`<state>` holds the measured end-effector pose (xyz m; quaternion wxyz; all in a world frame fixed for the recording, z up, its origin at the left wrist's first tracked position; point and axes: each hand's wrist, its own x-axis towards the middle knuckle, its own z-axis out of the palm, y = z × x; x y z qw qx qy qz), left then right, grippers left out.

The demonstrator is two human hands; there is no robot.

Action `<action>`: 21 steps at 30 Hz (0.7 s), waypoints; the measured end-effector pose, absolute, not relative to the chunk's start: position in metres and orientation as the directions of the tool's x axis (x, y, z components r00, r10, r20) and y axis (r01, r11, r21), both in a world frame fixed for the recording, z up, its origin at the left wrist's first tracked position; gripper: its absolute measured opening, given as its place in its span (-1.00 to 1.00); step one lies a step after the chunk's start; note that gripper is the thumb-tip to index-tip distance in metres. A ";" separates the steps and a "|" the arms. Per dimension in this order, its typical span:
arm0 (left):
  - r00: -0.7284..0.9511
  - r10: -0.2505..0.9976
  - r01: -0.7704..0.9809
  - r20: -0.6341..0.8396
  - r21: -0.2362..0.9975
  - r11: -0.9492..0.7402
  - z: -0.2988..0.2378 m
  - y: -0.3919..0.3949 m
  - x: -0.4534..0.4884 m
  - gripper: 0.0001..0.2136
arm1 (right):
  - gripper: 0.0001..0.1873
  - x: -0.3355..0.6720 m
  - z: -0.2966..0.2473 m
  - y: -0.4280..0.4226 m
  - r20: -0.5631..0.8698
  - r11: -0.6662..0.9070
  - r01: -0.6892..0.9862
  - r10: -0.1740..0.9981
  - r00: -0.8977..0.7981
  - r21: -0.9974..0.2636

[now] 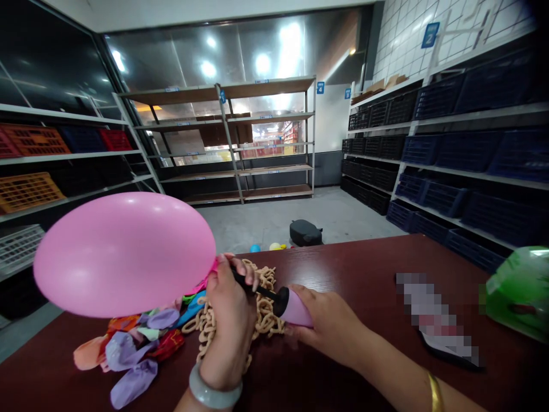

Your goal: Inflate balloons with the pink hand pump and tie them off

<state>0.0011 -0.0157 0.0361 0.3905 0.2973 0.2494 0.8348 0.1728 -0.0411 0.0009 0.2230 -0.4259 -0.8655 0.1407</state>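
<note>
A large inflated pink balloon (pixel 124 252) stretches out on the left. My left hand (pixel 227 294) is closed around its neck and the black end of a hand balloon pump (pixel 295 309). The purple barrel of the pump sits in my right hand (pixel 328 323), whose fingers wrap round it. Between the two hands the thin black rod of the pump shows. Below the big balloon lie several limp balloons (pixel 132 357) in purple, orange, red and blue. A heap of tan rubbery loops (pixel 263 312) lies under and behind my left hand, which partly hides it.
The dark red table (pixel 343 263) carries a phone-like flat object (pixel 448 349), partly blurred out, and a green translucent balloon-like thing (pixel 521 292) at right. Beyond stand a shelf rack (pixel 270 170), crates (pixel 454 150) and a black bag (pixel 305 232) on the floor.
</note>
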 end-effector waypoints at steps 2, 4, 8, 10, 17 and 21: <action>-0.479 0.836 -0.530 0.269 0.670 -0.519 0.029 -0.019 0.016 -0.87 | -0.37 0.173 0.003 -0.041 0.266 0.595 0.642 0.799 -0.539 -0.484; -0.446 0.870 -0.560 0.211 0.692 -0.455 0.022 -0.021 0.025 -0.83 | -0.37 0.175 0.004 -0.040 0.261 0.586 0.604 0.799 -0.541 -0.541; -0.363 0.921 -0.634 0.140 0.687 -0.354 0.020 -0.021 0.024 -0.74 | -0.36 0.181 0.003 -0.034 0.200 0.530 0.529 0.806 -0.557 -0.663; -0.288 0.947 -0.675 0.144 0.671 -0.308 0.023 -0.021 0.021 -0.72 | -0.38 0.183 0.001 -0.031 0.175 0.503 0.493 0.803 -0.569 -0.710; -0.291 0.937 -0.683 0.192 0.645 -0.344 0.026 -0.021 0.026 -0.74 | -0.37 0.178 0.002 -0.032 0.156 0.464 0.456 0.810 -0.565 -0.760; -0.286 0.941 -0.647 0.183 0.687 -0.330 0.035 -0.019 0.019 -0.71 | -0.42 0.169 0.007 -0.040 0.147 0.452 0.485 0.827 -0.543 -0.749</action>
